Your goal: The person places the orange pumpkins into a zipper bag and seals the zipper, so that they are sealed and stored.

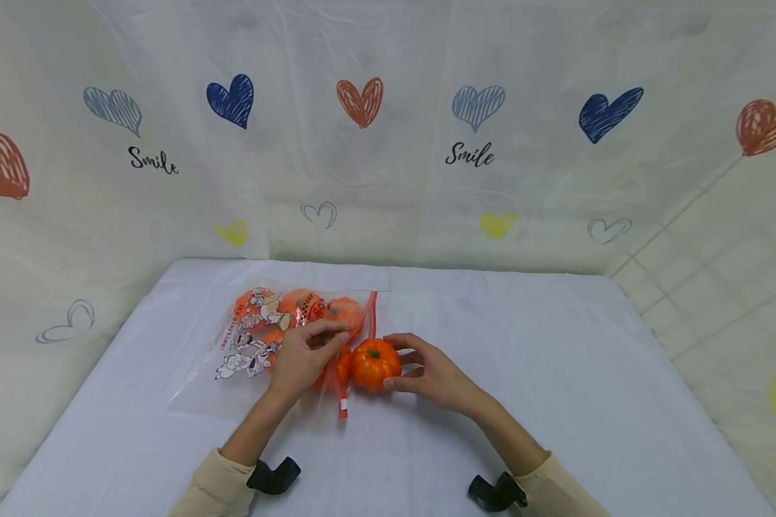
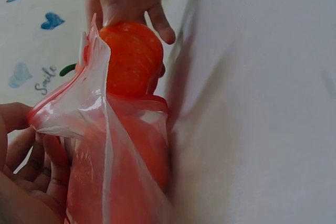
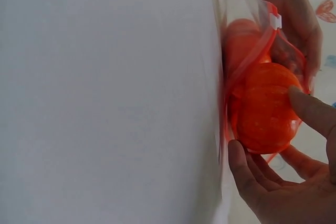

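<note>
A clear zip bag (image 1: 197, 384) with a red zip edge and printed cartoon animals lies on the table, with several orange toy pumpkins inside. My left hand (image 1: 304, 359) pinches the bag's red edge between thumb and finger, lifting the mouth, as the left wrist view shows. At that mouth sits an orange toy pumpkin (image 1: 376, 365) with a green stem. My right hand (image 1: 436, 377) holds this pumpkin from the right, fingers and thumb curved around it. In the right wrist view the pumpkin (image 3: 266, 111) overlaps the bag's opening; a white slider (image 3: 275, 21) shows on the zip.
A white cloth covers the table (image 1: 556, 373). Behind it hangs a pale curtain (image 1: 414, 179) printed with hearts and the word Smile. Black wrist mounts (image 1: 274, 476) are on both forearms.
</note>
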Demonstrator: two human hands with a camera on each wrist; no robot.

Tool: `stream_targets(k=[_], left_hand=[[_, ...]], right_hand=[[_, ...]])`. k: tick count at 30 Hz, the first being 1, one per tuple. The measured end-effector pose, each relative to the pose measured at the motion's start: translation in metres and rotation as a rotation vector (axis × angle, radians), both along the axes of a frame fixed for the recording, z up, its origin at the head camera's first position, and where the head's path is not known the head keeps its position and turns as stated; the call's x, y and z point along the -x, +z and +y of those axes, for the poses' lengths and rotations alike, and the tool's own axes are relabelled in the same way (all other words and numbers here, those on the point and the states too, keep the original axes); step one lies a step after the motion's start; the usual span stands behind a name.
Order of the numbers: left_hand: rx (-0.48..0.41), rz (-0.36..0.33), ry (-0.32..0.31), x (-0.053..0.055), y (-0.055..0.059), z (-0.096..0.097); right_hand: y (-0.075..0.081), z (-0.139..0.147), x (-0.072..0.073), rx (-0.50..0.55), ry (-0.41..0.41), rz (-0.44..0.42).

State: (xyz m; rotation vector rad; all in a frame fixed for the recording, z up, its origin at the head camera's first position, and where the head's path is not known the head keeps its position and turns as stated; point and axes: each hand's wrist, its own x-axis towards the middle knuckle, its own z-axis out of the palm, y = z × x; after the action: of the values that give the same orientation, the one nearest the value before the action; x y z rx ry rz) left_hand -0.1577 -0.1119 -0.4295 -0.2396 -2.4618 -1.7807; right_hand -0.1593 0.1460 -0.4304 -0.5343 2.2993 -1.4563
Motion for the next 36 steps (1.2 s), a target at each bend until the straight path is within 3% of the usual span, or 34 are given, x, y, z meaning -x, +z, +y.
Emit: stream_targets(k=[24,36], left_hand=[[-0.031,0.049,-0.006,0.001,0.002,0.000],[-0.034,0.031,0.001,0.000,0.002,-0.001]], right_hand=[[0.000,-0.013,0.007,-0.030,-0.008,0.034],[0.006,-0.008,0.009,-0.120,0.001,0.015]])
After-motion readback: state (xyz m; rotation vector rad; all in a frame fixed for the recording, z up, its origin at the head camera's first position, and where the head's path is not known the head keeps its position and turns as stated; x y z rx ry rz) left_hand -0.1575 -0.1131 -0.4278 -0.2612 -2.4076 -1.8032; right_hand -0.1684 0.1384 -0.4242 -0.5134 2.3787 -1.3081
